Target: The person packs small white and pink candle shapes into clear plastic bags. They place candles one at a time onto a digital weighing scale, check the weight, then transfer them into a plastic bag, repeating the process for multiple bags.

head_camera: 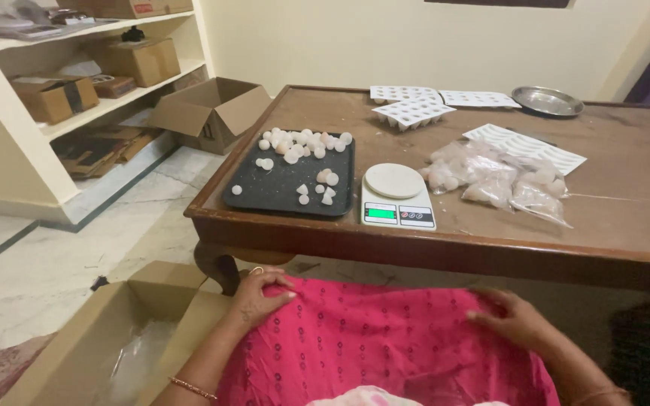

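Note:
My left hand (259, 298) rests flat on the pink dotted cloth (374, 342) over my lap, fingers spread, a ring on one finger. On the right side of the same cloth lies my right hand (511, 316), fingers loosely curled on the fabric. Neither hand grips an object. Beyond them, on the brown wooden table (626, 203), a black tray (280, 188) holds several small pale pink-white round pieces (306, 141). A white digital kitchen scale (396, 197) stands right of the tray. Clear plastic bags (502, 180) filled with similar pieces lie further right.
White moulds (413, 111) and a steel plate (548, 100) sit at the table's far side. An open cardboard box (114, 338) with plastic inside stands at my left on the marble floor. Another open box (212, 113) and shelves (77, 68) with cartons are at the left.

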